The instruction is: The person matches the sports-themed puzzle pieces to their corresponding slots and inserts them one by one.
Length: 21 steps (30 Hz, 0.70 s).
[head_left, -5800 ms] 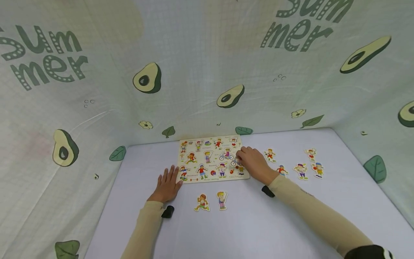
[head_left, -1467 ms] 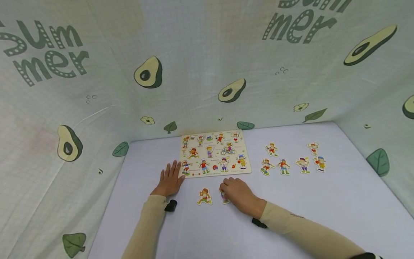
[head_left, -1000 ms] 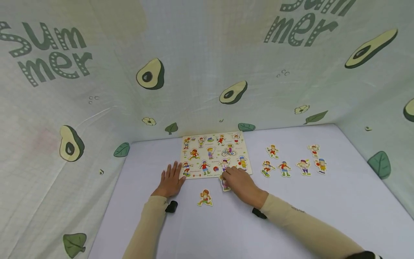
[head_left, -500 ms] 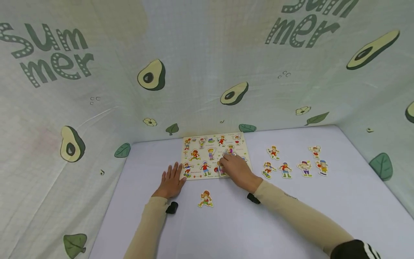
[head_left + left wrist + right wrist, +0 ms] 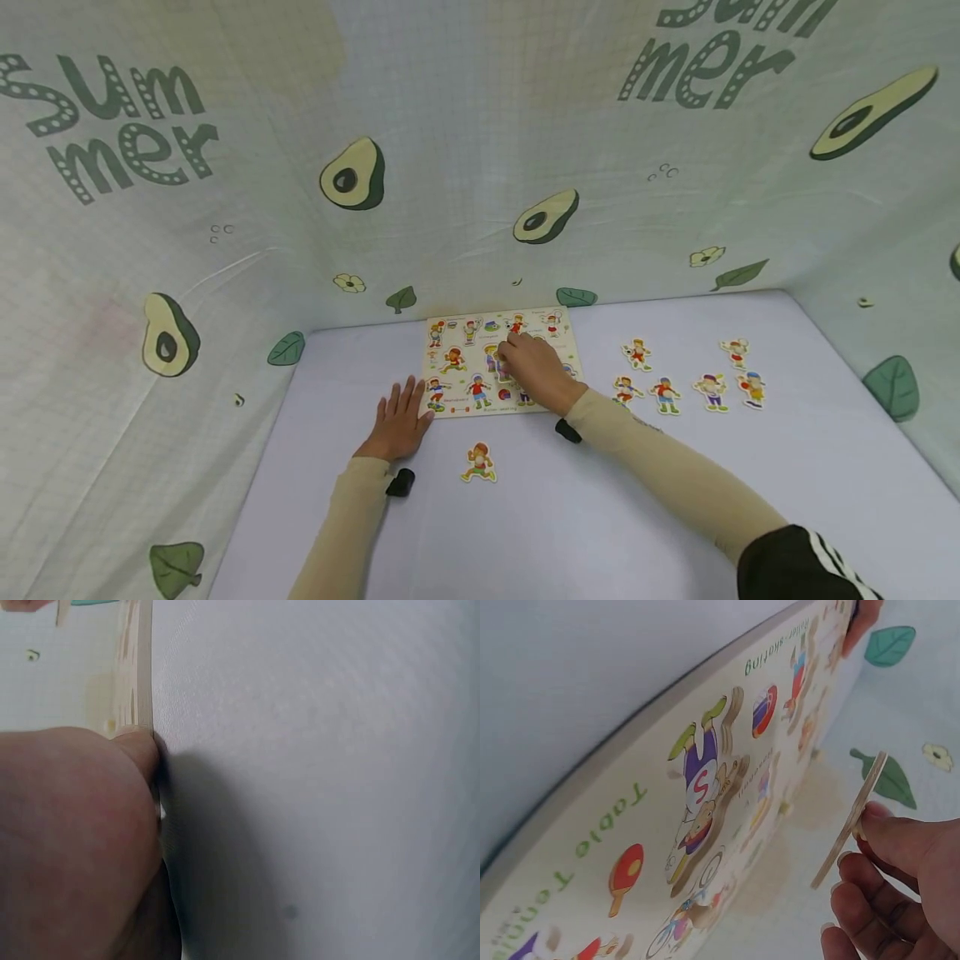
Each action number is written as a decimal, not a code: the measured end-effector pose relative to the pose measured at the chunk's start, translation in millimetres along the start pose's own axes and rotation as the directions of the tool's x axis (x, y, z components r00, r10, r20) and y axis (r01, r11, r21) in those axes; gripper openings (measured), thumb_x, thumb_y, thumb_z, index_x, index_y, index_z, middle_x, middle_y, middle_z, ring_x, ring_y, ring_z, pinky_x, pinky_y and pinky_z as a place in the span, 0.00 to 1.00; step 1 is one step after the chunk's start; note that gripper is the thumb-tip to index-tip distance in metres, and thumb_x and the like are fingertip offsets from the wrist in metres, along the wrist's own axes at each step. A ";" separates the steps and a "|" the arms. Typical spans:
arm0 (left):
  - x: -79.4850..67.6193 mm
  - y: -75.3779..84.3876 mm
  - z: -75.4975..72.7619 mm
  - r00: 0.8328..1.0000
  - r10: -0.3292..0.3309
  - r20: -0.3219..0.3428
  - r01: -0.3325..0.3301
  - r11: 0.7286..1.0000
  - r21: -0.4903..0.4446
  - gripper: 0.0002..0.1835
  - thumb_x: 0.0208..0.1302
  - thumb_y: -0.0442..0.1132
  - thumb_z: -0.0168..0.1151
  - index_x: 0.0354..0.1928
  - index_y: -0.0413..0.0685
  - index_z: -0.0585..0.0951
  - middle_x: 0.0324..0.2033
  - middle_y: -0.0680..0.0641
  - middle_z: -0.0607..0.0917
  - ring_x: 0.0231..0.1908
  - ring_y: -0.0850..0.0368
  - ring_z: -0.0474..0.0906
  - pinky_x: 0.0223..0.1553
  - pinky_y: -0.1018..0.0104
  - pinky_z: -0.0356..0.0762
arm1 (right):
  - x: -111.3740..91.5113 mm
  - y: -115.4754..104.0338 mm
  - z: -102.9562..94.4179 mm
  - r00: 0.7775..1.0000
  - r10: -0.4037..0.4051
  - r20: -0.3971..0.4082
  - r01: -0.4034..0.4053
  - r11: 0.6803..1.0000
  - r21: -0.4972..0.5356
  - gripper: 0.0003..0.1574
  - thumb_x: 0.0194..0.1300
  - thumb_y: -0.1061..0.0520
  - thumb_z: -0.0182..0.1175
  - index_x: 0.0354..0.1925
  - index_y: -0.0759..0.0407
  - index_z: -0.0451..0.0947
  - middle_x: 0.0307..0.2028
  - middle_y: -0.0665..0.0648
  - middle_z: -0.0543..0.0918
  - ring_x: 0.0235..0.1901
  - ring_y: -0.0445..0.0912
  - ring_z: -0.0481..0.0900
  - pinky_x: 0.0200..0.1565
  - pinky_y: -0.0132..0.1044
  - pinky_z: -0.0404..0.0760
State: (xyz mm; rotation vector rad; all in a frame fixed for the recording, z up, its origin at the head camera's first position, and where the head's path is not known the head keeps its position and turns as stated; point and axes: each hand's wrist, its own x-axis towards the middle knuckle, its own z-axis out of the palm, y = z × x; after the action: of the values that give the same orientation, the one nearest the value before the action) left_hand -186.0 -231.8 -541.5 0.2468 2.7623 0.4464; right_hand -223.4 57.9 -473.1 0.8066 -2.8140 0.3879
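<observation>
My right hand [image 5: 542, 373] pinches a thin wooden puzzle piece [image 5: 847, 829] between thumb and fingers. In the right wrist view the piece is edge-on, held above and apart from the puzzle board [image 5: 562, 832]. From the head view, the same piece, a figure in purple [image 5: 501, 367], hangs over the middle of the board beside the printed batter. My left hand [image 5: 397, 425] lies flat with spread fingers at the board's lower left corner. Its thumb touches the board's wooden edge [image 5: 142, 667] in the left wrist view. My right hand hides the board's right-middle part.
A runner piece [image 5: 478, 463] lies on the white table in front of the board. Several more figure pieces, such as a footballer [image 5: 637, 354] and a basketball player [image 5: 752, 390], lie to the right. A cloth wall with avocado prints [image 5: 352, 175] rises behind.
My right hand was at the board's right edge, then took the purple figure from the table in front. It has lifted it up over the board's middle. My left hand has stayed put.
</observation>
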 end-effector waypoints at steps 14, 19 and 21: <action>-1.0 1.4 0.2 1.000 0.001 -0.008 -0.001 1.000 0.003 0.39 0.85 0.52 0.43 0.85 0.41 0.45 0.85 0.36 0.40 0.83 0.32 0.31 0.80 0.33 0.30 | 30.2 3.9 13.2 0.998 0.028 0.051 -0.026 0.998 -0.051 0.08 0.74 0.59 0.68 0.48 0.62 0.84 0.43 0.58 0.85 0.46 0.53 0.85 0.49 0.47 0.84; 3.8 -3.4 3.0 1.000 0.003 -0.007 -0.003 1.000 0.005 0.40 0.85 0.53 0.45 0.85 0.42 0.46 0.85 0.37 0.41 0.83 0.32 0.32 0.80 0.33 0.32 | 39.5 4.1 17.4 0.991 0.047 0.124 -0.042 0.998 -0.041 0.11 0.75 0.58 0.67 0.52 0.62 0.84 0.46 0.58 0.86 0.49 0.54 0.85 0.55 0.49 0.84; 3.2 -3.5 2.9 1.000 0.007 -0.008 -0.007 1.000 0.002 0.39 0.85 0.53 0.44 0.85 0.41 0.46 0.85 0.37 0.41 0.83 0.32 0.32 0.80 0.33 0.32 | 42.4 4.4 19.2 0.989 0.048 0.143 -0.042 0.998 -0.041 0.12 0.75 0.57 0.67 0.52 0.62 0.85 0.47 0.58 0.87 0.49 0.54 0.85 0.57 0.50 0.84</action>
State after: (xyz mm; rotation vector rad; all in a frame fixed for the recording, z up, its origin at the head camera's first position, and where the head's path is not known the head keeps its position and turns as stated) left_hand -188.4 -233.5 -546.2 0.2555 2.7703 0.4466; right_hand -263.2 34.9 -481.6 0.7945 -2.9673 0.2933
